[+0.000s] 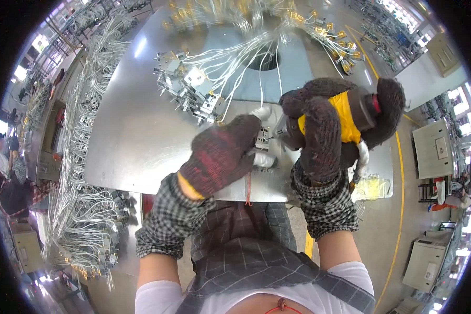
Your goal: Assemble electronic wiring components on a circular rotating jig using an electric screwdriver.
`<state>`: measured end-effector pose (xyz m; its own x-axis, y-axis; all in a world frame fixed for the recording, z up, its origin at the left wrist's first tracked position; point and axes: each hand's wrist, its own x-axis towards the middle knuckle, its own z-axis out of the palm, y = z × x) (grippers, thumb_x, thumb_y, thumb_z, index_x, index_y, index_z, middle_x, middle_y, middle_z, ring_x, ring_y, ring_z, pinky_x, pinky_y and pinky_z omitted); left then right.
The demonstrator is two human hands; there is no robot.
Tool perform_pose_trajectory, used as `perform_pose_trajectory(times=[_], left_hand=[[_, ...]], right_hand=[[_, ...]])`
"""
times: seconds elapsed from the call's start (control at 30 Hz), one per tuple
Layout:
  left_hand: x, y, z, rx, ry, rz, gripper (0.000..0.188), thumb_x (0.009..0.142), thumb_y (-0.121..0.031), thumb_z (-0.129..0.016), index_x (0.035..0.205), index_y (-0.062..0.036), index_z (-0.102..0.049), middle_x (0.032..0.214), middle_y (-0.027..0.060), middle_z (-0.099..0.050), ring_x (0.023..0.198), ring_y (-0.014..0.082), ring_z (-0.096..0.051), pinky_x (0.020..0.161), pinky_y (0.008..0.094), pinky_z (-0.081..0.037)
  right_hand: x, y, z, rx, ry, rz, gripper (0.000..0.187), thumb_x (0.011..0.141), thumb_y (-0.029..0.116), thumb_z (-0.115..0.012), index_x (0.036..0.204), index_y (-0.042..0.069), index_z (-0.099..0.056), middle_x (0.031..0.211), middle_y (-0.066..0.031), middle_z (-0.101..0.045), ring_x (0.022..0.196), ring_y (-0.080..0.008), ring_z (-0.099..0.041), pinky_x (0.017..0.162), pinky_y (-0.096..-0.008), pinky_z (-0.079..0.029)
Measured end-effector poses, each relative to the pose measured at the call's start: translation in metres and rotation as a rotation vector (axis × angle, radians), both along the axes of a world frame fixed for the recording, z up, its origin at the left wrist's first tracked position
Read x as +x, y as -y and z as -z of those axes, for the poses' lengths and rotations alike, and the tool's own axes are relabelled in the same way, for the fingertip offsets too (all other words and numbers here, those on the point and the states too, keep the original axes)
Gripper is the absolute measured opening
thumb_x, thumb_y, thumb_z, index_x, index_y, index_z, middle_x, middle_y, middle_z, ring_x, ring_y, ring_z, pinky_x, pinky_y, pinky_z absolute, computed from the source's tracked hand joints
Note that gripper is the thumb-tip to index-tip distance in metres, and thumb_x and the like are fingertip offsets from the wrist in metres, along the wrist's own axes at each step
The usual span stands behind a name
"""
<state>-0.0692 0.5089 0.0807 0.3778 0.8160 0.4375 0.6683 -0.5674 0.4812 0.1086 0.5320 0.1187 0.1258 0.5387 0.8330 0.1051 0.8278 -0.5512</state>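
Observation:
My left hand (222, 154), in a dark red knit glove with white fingertips, presses a small grey metal connector part (263, 137) against the metal table (136, 141). My right hand (324, 128), in a dark knit glove, grips a yellow and dark grey power screwdriver (353, 112) whose nose points left at that part. Both wrists wear checked sleeve covers. White wires (246, 57) fan out from the part toward the far edge of the table.
A cluster of metal terminal blocks (191, 91) with white wires lies left of centre on the table. Yellow-tipped connectors (340, 44) lie at the far right. Bundles of wire harnesses (81, 209) hang at the left. Grey cabinets (437, 149) stand on the floor at the right.

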Motion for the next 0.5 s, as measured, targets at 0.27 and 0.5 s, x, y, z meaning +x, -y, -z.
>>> perform_pose_trajectory(times=[0.27,0.5], left_hand=[[-0.072,-0.055,-0.022,0.348,-0.108,-0.302,0.060,0.081,-0.026,-0.078,0.134,-0.0092,-0.057,0.119,0.0170,-0.066,0.111,0.0341,-0.063,0.092,0.0424,-0.051],[-0.068,-0.069,-0.053,-0.058,0.057,-0.106,0.053,0.078,-0.015,-0.078,0.127,-0.0064,-0.061,0.107,0.0105,-0.068,0.095,0.0236,-0.066,0.082,0.0362,-0.053]], right_hand=[[-0.004,-0.003,-0.001,-0.002,-0.036,0.040,0.054,0.097,0.029,-0.056,0.145,0.015,-0.035,0.103,-0.0269,-0.066,0.076,-0.0343,-0.070,0.063,-0.0465,-0.063],[-0.007,-0.004,-0.003,-0.032,-0.096,0.016,0.048,0.102,0.038,-0.046,0.143,0.014,-0.037,0.098,-0.0315,-0.067,0.069,-0.0392,-0.070,0.059,-0.0471,-0.063]])
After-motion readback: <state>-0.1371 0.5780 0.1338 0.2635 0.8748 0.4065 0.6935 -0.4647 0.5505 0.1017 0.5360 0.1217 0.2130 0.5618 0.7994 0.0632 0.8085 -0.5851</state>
